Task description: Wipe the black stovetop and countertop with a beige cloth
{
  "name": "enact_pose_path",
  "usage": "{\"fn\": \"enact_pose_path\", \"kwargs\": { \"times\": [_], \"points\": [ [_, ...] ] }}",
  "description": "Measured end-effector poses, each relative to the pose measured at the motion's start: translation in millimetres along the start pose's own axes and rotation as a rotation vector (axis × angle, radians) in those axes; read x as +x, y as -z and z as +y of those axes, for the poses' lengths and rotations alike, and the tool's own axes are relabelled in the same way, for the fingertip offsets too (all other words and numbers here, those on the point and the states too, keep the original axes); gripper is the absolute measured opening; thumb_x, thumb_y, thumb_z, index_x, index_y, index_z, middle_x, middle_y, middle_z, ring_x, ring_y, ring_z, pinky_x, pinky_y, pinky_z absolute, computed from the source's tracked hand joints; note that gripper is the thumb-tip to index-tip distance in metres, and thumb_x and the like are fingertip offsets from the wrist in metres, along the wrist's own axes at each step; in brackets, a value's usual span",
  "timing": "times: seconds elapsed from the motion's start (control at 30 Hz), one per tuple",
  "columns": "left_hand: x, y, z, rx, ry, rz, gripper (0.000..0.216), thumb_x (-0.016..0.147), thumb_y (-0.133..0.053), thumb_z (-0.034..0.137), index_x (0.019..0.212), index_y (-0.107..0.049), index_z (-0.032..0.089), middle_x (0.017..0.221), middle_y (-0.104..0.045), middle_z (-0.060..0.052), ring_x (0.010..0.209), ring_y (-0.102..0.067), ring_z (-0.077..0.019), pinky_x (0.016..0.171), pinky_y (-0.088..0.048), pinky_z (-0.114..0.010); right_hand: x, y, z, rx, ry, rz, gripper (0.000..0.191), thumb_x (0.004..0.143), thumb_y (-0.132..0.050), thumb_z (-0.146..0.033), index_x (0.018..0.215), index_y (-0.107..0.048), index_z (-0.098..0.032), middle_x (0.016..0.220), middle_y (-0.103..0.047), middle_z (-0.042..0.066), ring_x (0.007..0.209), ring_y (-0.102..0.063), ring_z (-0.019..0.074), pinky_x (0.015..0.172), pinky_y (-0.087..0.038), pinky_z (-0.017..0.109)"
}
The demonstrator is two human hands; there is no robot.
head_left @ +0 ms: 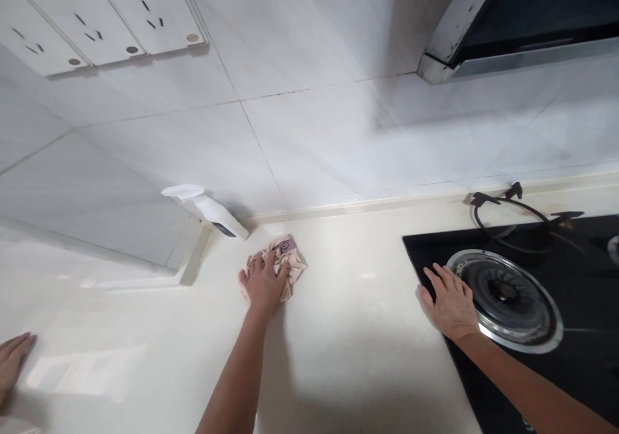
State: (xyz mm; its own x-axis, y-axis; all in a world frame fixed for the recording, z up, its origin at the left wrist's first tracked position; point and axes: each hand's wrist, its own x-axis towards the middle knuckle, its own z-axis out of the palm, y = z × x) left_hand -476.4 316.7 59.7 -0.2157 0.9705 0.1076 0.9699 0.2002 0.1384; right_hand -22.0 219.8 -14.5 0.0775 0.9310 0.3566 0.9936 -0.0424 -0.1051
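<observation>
Left hand (265, 284) holds crumpled cloth (293, 266) against table (348, 324), right hand (452, 305) empty, fingers extended beside burner (522, 308); even pressure likely best.

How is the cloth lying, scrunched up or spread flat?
Scrunched up: the cloth is bunched into wrinkles and folds under the left hand.

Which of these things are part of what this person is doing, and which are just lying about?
Seemingly in use:
cloth, under the left hand
counter, under the cloth

Seemingly not in use:
hob, right hand at its edge
pot ring, at the hob's back edge
white gadget, by the wall
</observation>
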Motion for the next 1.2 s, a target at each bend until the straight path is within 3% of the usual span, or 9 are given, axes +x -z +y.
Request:
{"fn": "enact_pose_path", "kwargs": {
  "times": [0.27, 0.5, 0.63, 0.83, 1.0, 1.2],
  "points": [
    [-59.5, 17.8, -78.6, 0.035, 0.184, 0.049, 0.055, 0.100, -0.041, 0.059, 0.144, -0.057, 0.030, 0.154, -0.053, -0.015, 0.143, -0.043, -0.0335, 0.118, -0.024, -0.067, -1.4, -2.3, 3.3, 0.018, 0.002, -0.004, 0.052, 0.099, -0.040, -0.045, 0.138, -0.059, -0.016, 0.151, -0.056, 0.018, 0.142, -0.046, 0.0377, 0.113, -0.036, 0.058],
    [-125.7, 25.5, -104.7, 0.124, 0.230, 0.065, 0.052, 0.100, -0.044, 0.054, 0.143, -0.058, 0.029, 0.153, -0.053, -0.016, 0.142, -0.045, -0.0323, 0.119, -0.026, -0.063, -3.1, -5.7, 6.7, 0.031, 0.005, -0.004, 0.055, 0.099, -0.037, -0.048, 0.142, -0.056, -0.018, 0.151, -0.055, 0.019, 0.141, -0.046, 0.0397, 0.110, -0.037, 0.061],
    [-143.7, 23.3, -96.0, 0.167, 0.260, 0.077, 0.049, 0.100, -0.045, 0.051, 0.141, -0.061, 0.029, 0.150, -0.055, -0.017, 0.139, -0.048, -0.0328, 0.118, -0.027, -0.064, -2.0, -2.5, 4.8, -0.003, 0.018, 0.000, 0.056, 0.102, -0.034, -0.048, 0.137, -0.060, -0.014, 0.149, -0.056, 0.020, 0.140, -0.048, 0.0397, 0.110, -0.038, 0.059],
    [-147.2, 17.7, -65.4, 0.198, 0.270, 0.058, 0.048, 0.099, -0.047, 0.048, 0.140, -0.061, 0.029, 0.149, -0.054, -0.017, 0.136, -0.049, -0.0346, 0.115, -0.029, -0.066, -1.6, -0.5, 3.5, -0.015, 0.025, 0.016, 0.055, 0.103, -0.034, -0.047, 0.136, -0.061, -0.012, 0.148, -0.058, 0.020, 0.139, -0.049, 0.0397, 0.109, -0.039, 0.058],
    [-167.7, 14.8, -29.0, 0.124, 0.155, 0.028, 0.046, 0.097, -0.054, 0.047, 0.139, -0.064, 0.031, 0.153, -0.053, -0.017, 0.141, -0.046, -0.0355, 0.118, -0.024, -0.067, -2.8, -4.5, 7.1, 0.001, 0.027, 0.026, 0.056, 0.102, -0.035, -0.049, 0.135, -0.062, -0.012, 0.148, -0.058, 0.021, 0.139, -0.049, 0.0404, 0.109, -0.039, 0.059],
    [-212.9, 12.7, 8.1, -0.032, -0.060, 0.058, 0.043, 0.092, -0.063, 0.043, 0.133, -0.068, 0.032, 0.150, -0.058, -0.015, 0.139, -0.049, -0.0363, 0.119, -0.022, -0.067, -3.4, -3.8, 8.3, 0.018, 0.009, -0.014, 0.060, 0.101, -0.033, -0.052, 0.138, -0.059, -0.014, 0.151, -0.055, 0.020, 0.141, -0.047, 0.0401, 0.111, -0.037, 0.060]
  ]
}}
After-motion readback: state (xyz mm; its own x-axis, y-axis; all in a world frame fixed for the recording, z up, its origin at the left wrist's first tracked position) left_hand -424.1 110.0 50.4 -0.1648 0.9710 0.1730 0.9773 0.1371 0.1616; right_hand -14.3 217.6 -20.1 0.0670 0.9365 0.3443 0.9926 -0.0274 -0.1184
